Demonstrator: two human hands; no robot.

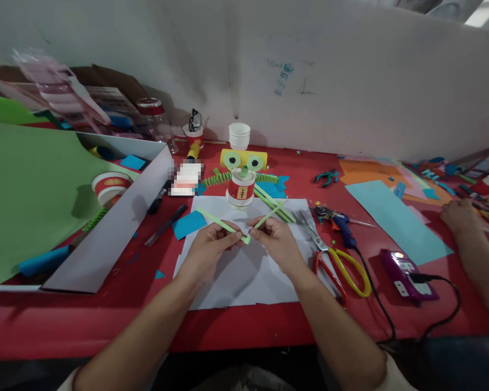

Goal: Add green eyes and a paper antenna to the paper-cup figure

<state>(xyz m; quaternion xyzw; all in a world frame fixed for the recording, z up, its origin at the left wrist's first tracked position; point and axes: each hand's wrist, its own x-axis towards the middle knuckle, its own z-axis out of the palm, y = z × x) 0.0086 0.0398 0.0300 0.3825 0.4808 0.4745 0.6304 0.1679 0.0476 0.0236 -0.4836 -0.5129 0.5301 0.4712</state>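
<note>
Between thumb and fingers, my left hand (218,241) pinches a light green paper strip (212,218) that points up to the left. My right hand (275,239) pinches another light green strip (271,214) slanting up to the right. The strips meet at a small folded corner between my fingertips, over a white paper sheet (236,282). Just beyond stands a paper-cup figure (241,187) with a yellow roll head, round paper eyes and folded green arms. Loose green strips (275,203) lie to its right. A blue paper piece (188,224) lies left of my left hand.
To the right are scissors with yellow handles (352,271), red-handled scissors (330,274), a blue glue gun (344,231) and a purple power socket (407,277) with black cables. A white box (118,228) occupies the left. Another person's arm (472,255) rests at far right.
</note>
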